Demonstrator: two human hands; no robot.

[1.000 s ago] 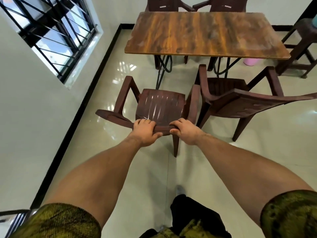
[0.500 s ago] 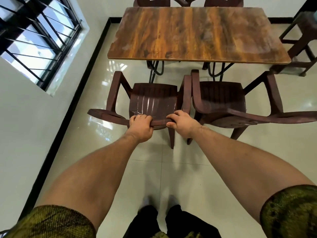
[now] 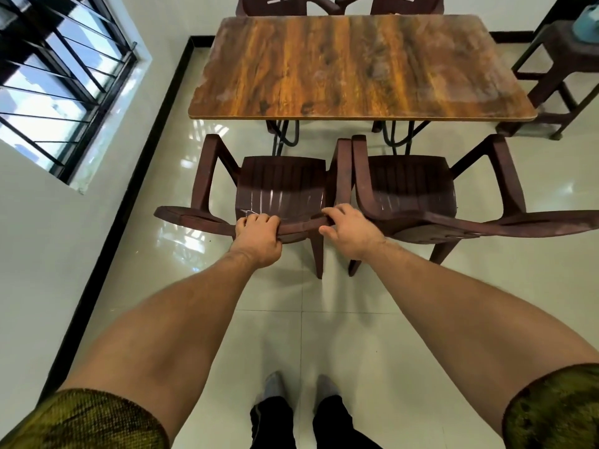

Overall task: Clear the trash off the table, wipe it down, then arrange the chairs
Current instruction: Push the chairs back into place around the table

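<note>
Table top (image 3: 356, 66): orange-brown wood grain, dark streaks, pale worn patches. Table legs (image 3: 285, 137): black. Left chair (image 3: 282, 186) and right chair (image 3: 408, 186): dark reddish brown, ribbed seats. 2 far chairs (image 3: 275, 3): same brown. Floor (image 3: 389, 319): glossy off-white tiles, thin grey grout lines. Wall (image 3: 39, 222): pale grey-white. Skirting (image 3: 129, 176): black. Window bars (image 3: 64, 59): black. Sleeves (image 3: 97, 422): olive-yellow, mottled knit. Trousers (image 3: 272, 422): black. Socks (image 3: 272, 384): grey. Stool (image 3: 557, 59): dark brown, pale blue item (image 3: 588, 21) on top.
</note>
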